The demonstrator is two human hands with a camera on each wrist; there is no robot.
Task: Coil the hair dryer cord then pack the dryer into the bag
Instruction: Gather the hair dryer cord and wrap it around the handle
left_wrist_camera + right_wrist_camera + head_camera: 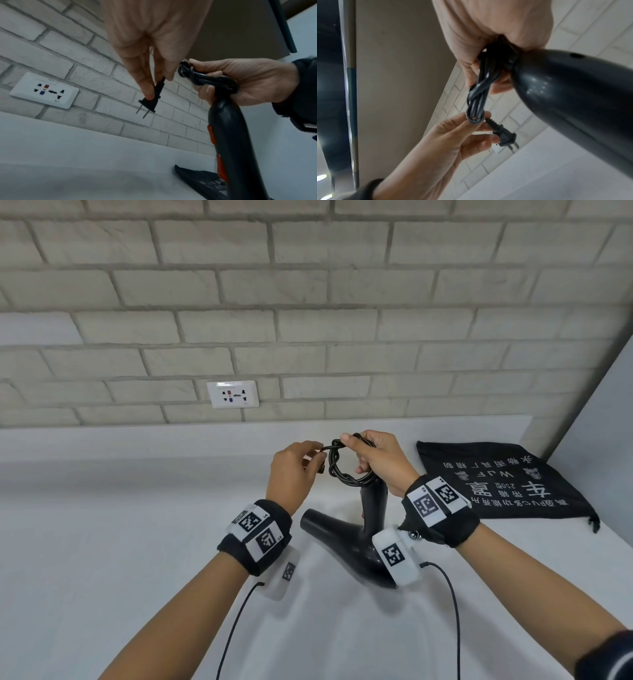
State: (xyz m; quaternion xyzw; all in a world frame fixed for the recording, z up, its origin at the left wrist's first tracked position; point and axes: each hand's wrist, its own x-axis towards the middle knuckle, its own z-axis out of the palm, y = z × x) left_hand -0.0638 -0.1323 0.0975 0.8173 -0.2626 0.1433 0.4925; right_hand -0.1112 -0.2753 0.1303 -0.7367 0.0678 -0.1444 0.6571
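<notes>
At the centre of the head view, the right hand (pixel 378 462) curls its fingers round the coiled black rubber cord (pixel 346 462), from which the glossy black plastic hair dryer (pixel 356 537) hangs down. The left hand (pixel 293 474), raised beside it, pinches the black two-pin plug (pixel 150 99). The black printed fabric bag (pixel 507 481) lies flat at centre right on the white counter (pixel 120 525).
</notes>
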